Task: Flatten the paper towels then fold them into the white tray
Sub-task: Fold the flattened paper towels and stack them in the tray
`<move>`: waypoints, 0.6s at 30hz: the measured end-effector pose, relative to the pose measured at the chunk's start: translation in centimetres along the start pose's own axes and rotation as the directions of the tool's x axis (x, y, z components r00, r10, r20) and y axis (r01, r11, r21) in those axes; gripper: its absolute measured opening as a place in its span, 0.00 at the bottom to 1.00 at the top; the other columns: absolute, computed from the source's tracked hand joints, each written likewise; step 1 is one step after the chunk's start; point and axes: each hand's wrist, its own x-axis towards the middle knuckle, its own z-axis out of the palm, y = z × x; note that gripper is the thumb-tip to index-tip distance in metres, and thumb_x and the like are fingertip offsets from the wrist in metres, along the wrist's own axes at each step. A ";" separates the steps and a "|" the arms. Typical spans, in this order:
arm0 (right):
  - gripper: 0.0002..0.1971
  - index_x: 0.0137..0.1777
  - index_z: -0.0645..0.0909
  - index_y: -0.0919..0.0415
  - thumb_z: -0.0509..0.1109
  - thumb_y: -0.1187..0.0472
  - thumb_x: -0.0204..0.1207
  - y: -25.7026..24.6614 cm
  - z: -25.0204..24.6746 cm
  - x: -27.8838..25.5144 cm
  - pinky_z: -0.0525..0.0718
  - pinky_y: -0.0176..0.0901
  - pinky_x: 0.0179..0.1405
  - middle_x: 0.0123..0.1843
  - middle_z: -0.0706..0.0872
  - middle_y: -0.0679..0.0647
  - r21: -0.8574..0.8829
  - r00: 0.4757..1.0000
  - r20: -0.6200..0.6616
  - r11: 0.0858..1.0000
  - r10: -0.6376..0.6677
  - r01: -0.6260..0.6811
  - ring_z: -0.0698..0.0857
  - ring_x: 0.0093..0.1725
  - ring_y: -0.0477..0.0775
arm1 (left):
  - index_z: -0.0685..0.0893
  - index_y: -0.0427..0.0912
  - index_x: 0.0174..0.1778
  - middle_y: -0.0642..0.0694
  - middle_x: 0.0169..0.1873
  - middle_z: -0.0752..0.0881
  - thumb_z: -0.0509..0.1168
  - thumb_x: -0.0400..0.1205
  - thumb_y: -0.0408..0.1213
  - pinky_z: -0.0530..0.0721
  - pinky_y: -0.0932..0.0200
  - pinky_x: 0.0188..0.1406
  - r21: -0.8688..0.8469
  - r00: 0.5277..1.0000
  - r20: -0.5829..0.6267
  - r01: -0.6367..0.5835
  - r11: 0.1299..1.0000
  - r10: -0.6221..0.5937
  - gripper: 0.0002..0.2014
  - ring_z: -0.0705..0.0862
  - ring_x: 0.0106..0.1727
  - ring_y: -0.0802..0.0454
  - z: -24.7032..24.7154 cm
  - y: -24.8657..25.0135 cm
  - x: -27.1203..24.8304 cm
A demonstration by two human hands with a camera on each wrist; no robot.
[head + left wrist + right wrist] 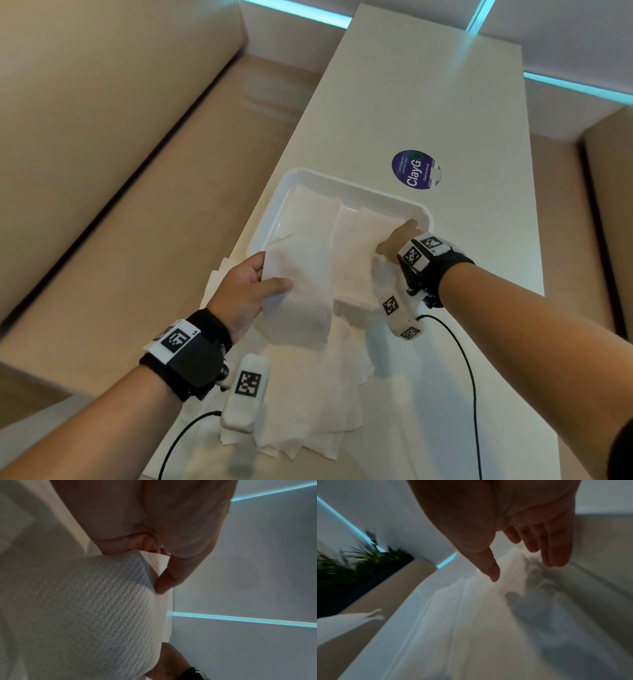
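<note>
A white tray [346, 186] sits on the long white table with folded paper towels [310, 212] inside. My left hand [255, 282] pinches a folded paper towel [301, 291] by its left edge, holding it above the tray's near edge; the left wrist view shows the thumb [164, 582] pressed on the towel [85, 608]. My right hand [399, 240] reaches into the tray's right side with fingers [556, 550] straight, over a folded towel [359, 246] lying there. In the right wrist view the hand holds nothing.
A loose pile of unfolded paper towels [315, 394] lies on the table's near end, partly under my left wrist. A round blue sticker [415, 169] is on the table beyond the tray. Beige benches flank both sides. Cables [469, 377] trail from the wrist cameras.
</note>
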 end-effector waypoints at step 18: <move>0.11 0.58 0.82 0.66 0.72 0.67 0.76 -4.7 -0.8 -8.4 0.88 0.45 0.35 0.50 0.90 0.60 0.720 0.836 0.139 0.633 -0.531 0.283 0.91 0.42 0.56 | 0.81 0.39 0.63 0.43 0.56 0.90 0.72 0.76 0.36 0.87 0.54 0.46 0.079 0.999 0.049 -0.008 0.997 0.004 0.19 0.89 0.54 0.47 0.4 1.5 2.1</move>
